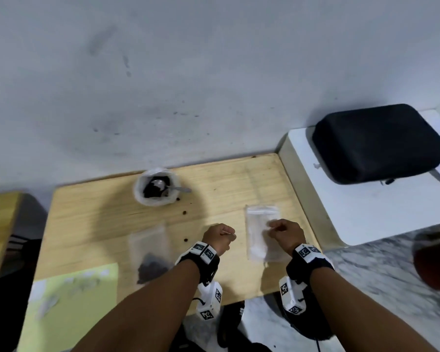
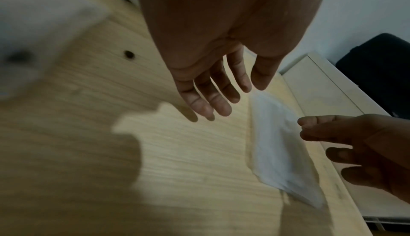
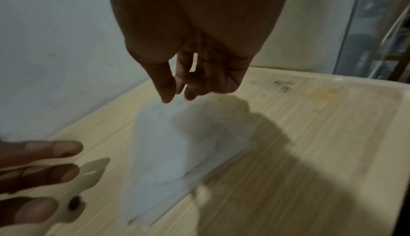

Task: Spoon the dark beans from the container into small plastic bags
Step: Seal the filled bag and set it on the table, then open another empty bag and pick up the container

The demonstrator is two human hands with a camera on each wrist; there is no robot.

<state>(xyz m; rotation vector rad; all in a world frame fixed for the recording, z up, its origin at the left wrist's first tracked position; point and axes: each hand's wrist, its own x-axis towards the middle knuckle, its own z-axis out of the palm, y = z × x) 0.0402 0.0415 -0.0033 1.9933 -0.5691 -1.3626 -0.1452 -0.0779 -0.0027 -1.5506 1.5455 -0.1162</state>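
Pale wood, scuffed and lit from one side, formed the counter pushed against a smudged grey wall, with a black padded case on a white surface to the right and yellow-green paper at the near left corner. One small plastic bag already lay at the left with dark beans heaped in its lower end. A pile of empty bags lay at the right, still unfilled, so most of the job appeared to remain. The white container stood at the back edge, beans and a metal spoon inside; a few stray beans dotted the wood. The left hand hovered with relaxed fingers, its grip holding nothing. The right hand hung over the empty bags, thumb and fingertips drawn together; whether it had pinched a bag could not be told.
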